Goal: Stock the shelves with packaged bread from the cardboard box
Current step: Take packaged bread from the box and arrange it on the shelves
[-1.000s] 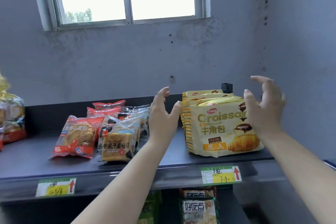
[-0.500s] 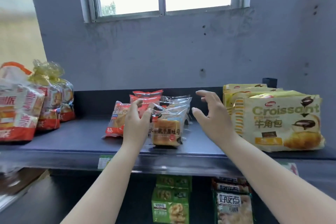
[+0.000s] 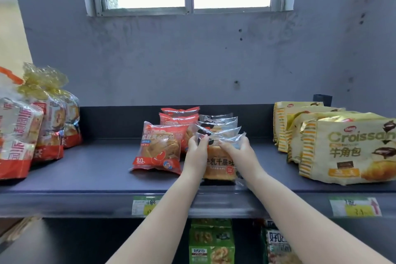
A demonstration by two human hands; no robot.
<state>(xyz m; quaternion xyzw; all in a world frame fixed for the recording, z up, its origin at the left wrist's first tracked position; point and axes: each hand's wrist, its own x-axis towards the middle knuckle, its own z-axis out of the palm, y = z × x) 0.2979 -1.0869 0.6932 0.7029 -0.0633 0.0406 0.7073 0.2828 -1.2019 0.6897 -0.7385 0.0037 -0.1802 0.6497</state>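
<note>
On the dark top shelf (image 3: pixel 90 169) stands a row of clear-wrapped toast packets (image 3: pixel 218 164), front one upright near the shelf edge. My left hand (image 3: pixel 197 150) grips that front packet's upper left side and my right hand (image 3: pixel 235 149) grips its upper right side. Just left of it stands a row of red bread packets (image 3: pixel 159 148). The cardboard box is out of view.
Yellow croissant bags (image 3: pixel 342 148) fill the shelf's right end, and tied bread bags (image 3: pixel 32 126) stand at the left. Price tags (image 3: pixel 144 204) hang on the shelf edge. Green and white packs (image 3: pixel 211 242) sit on the shelf below. A grey wall and window are behind.
My view swung left from the croissant bags to the toast row. Both hands moved from beside the croissant bags, reached in and closed on the front toast packet.
</note>
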